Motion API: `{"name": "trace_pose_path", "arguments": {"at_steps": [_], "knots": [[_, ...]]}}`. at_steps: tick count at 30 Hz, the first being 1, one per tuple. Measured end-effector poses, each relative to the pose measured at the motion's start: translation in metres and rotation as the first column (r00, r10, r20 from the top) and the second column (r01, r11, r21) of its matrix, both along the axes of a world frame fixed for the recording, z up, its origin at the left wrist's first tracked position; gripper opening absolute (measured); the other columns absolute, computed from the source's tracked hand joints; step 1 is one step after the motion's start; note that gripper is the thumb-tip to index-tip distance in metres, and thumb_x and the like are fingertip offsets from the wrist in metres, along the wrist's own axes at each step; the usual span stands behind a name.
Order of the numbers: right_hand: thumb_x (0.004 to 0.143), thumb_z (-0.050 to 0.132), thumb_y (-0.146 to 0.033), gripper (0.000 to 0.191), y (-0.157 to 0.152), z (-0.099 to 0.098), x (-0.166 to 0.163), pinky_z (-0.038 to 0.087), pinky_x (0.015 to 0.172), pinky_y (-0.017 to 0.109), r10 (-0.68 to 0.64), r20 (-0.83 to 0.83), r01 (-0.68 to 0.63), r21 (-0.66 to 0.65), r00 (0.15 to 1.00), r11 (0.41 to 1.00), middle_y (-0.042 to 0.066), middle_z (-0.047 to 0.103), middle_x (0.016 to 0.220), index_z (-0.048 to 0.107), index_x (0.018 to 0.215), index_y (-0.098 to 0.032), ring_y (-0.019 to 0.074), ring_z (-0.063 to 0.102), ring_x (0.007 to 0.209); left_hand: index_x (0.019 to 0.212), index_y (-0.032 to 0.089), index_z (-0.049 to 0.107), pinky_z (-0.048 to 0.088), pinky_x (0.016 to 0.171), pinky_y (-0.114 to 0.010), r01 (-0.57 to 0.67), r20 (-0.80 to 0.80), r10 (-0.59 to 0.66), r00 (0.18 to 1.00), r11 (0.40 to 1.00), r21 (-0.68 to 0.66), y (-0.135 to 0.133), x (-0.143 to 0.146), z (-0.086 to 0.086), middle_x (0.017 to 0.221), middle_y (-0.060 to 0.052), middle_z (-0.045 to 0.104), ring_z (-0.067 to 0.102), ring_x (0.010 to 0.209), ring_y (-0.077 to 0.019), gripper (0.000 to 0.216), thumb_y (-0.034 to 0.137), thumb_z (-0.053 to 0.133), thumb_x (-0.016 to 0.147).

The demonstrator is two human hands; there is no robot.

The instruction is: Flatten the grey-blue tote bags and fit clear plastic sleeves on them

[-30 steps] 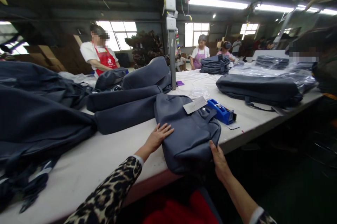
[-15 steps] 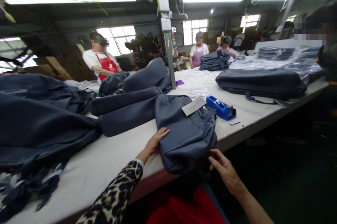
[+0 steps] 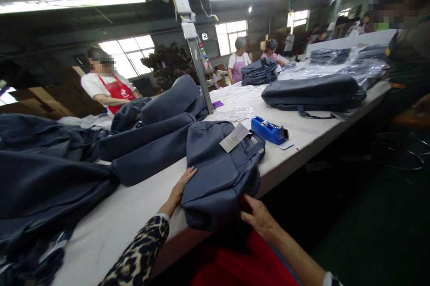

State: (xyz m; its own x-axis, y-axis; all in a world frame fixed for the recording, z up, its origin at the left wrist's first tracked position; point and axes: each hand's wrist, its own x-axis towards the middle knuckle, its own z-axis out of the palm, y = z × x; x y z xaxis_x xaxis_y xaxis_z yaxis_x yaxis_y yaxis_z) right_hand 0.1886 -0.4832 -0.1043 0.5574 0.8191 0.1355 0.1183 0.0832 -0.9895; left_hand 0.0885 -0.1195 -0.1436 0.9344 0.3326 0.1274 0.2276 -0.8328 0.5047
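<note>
A grey-blue fabric bag point(image 3: 218, 174) lies at the near edge of the white table point(image 3: 134, 214), with a paper hang tag point(image 3: 234, 138) on its top. My left hand point(image 3: 179, 189) rests flat and open against the bag's left side. At the bag's lower right corner my right hand point(image 3: 257, 216) touches the fabric by the table edge, fingers loosely curled and apart. Nothing shows inside either hand.
More dark bags point(image 3: 157, 136) are heaped left of and behind the bag. A blue tape dispenser point(image 3: 268, 130) sits just right of it. Flat stacks of bags point(image 3: 312, 93) lie farther right. A metal post point(image 3: 198, 62) rises mid-table. Workers stand across the table; another person is at the far right.
My right hand slid from the bag's right side down to its lower corner at the table edge. The view swung right, and my left hand stayed on the bag.
</note>
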Motion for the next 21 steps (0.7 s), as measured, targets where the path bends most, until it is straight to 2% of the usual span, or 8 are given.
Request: {"name": "trace_pose_path", "arguments": {"at_steps": [3, 6, 9, 11, 13, 16, 18, 21], "knots": [[0.076, 0.056, -0.021, 0.003, 0.003, 0.002, 0.002, 0.043, 0.068, 0.026, -0.113, 0.136, 0.122, -0.062, 0.984, 0.991, -0.001, 0.058, 0.074, 0.059, 0.078, -0.020, 0.0156, 0.053, 0.072, 0.148, 0.024, 0.038, 0.018, 0.121, -0.042, 0.016, -0.009, -0.016, 1.000, 1.000, 0.011, 0.001, -0.001, 0.001, 0.159, -0.003, 0.027, 0.020, 0.147, -0.0197, 0.059, 0.025, 0.041, 0.089], [0.072, 0.056, -0.019, 0.006, 0.002, -0.002, 0.002, 0.038, 0.064, 0.025, -0.169, 0.192, 0.186, -0.070, 0.967, 0.980, -0.003, 0.051, 0.070, 0.051, 0.067, -0.020, 0.0132, 0.046, 0.067, 0.148, 0.025, 0.037, 0.020, 0.121, -0.042, 0.025, -0.021, -0.024, 0.999, 0.999, 0.034, 0.002, -0.002, 0.002, 0.159, -0.003, 0.027, 0.021, 0.147, -0.0206, 0.059, 0.025, 0.041, 0.089], [0.075, 0.057, -0.029, 0.012, -0.005, 0.002, 0.001, 0.034, 0.057, 0.023, -0.013, -0.056, 0.008, -0.078, 0.998, 0.997, -0.005, 0.044, 0.066, 0.049, 0.071, -0.021, 0.0114, 0.042, 0.061, 0.149, 0.026, 0.036, 0.020, 0.120, -0.043, 0.021, -0.044, -0.020, 0.999, 0.999, 0.042, 0.004, -0.002, 0.002, 0.159, -0.002, 0.027, 0.021, 0.147, -0.0208, 0.059, 0.025, 0.040, 0.090], [0.076, 0.057, -0.037, 0.018, -0.012, 0.011, 0.000, 0.033, 0.052, 0.022, 0.116, -0.235, -0.139, -0.084, 0.965, 0.987, -0.006, 0.040, 0.064, 0.048, 0.073, -0.021, 0.0105, 0.039, 0.057, 0.149, 0.026, 0.035, 0.020, 0.121, -0.043, 0.025, -0.054, -0.023, 0.998, 0.999, 0.041, 0.005, -0.003, 0.002, 0.159, -0.002, 0.026, 0.020, 0.147, -0.0206, 0.059, 0.026, 0.040, 0.091], [0.075, 0.059, -0.038, 0.021, -0.018, 0.023, 0.000, 0.032, 0.051, 0.022, 0.160, -0.286, -0.195, -0.099, 0.945, 0.976, -0.006, 0.040, 0.064, 0.046, 0.071, -0.022, 0.0102, 0.038, 0.056, 0.149, 0.024, 0.035, 0.020, 0.121, -0.042, 0.030, -0.053, -0.028, 0.998, 0.999, 0.040, 0.005, -0.003, 0.000, 0.159, -0.003, 0.026, 0.021, 0.147, -0.0200, 0.058, 0.025, 0.041, 0.091], [0.074, 0.065, -0.036, 0.027, -0.026, 0.033, 0.005, 0.032, 0.054, 0.022, 0.101, -0.159, -0.122, -0.126, 0.982, 0.984, -0.005, 0.041, 0.067, 0.044, 0.066, -0.021, 0.0102, 0.038, 0.061, 0.148, 0.023, 0.037, 0.021, 0.121, -0.040, 0.019, -0.027, -0.018, 0.999, 0.999, 0.036, -0.002, -0.003, -0.003, 0.158, -0.003, 0.029, 0.023, 0.147, -0.0188, 0.057, 0.022, 0.040, 0.092], [0.073, 0.069, -0.042, 0.036, -0.030, 0.030, 0.012, 0.033, 0.055, 0.022, 0.031, -0.079, -0.043, -0.159, 0.996, 0.986, -0.004, 0.042, 0.070, 0.043, 0.061, -0.020, 0.0104, 0.038, 0.063, 0.148, 0.024, 0.038, 0.023, 0.121, -0.040, -0.002, 0.009, 0.002, 1.000, 0.999, 0.044, -0.010, -0.002, -0.005, 0.158, -0.003, 0.030, 0.026, 0.146, -0.0182, 0.056, 0.019, 0.039, 0.092], [0.074, 0.068, -0.053, 0.044, -0.034, 0.024, 0.030, 0.036, 0.055, 0.024, -0.050, -0.057, 0.037, -0.207, 0.997, 0.978, -0.004, 0.041, 0.069, 0.042, 0.059, -0.020, 0.0115, 0.040, 0.061, 0.146, 0.025, 0.041, 0.027, 0.120, -0.040, -0.031, 0.052, 0.027, 0.998, 0.997, 0.073, -0.024, 0.004, -0.004, 0.156, -0.002, 0.035, 0.031, 0.144, -0.0174, 0.056, 0.012, 0.036, 0.091]]}}
